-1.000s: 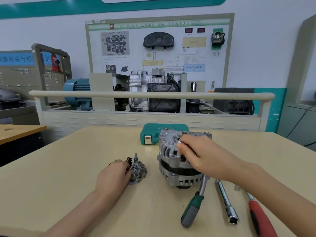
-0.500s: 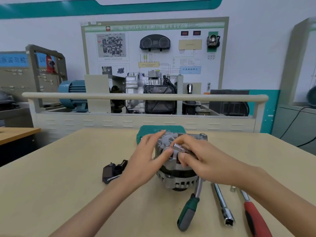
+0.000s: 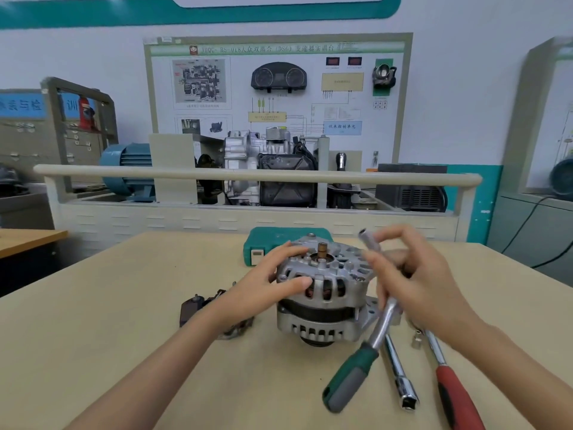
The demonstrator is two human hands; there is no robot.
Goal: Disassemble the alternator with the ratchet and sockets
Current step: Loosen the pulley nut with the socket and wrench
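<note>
The silver alternator (image 3: 322, 302) stands on the table (image 3: 108, 336) with its copper shaft end up. My left hand (image 3: 273, 280) grips its upper left side, thumb on the housing. My right hand (image 3: 415, 280) is just right of the alternator and holds the green-handled ratchet (image 3: 366, 349) near its head. The handle slants down toward me. A long silver socket (image 3: 370, 240) sticks up between the fingers of that hand.
An extension bar (image 3: 400, 373) and a red-handled tool (image 3: 455, 395) lie at the right. A small socket (image 3: 417, 339) stands near them. Removed dark parts (image 3: 198, 308) lie left of the alternator. A green tool case (image 3: 273, 243) sits behind it.
My left hand left the removed part and took hold of the alternator's left side. My right hand lifted the ratchet off the table, socket now raised to the right of the alternator.
</note>
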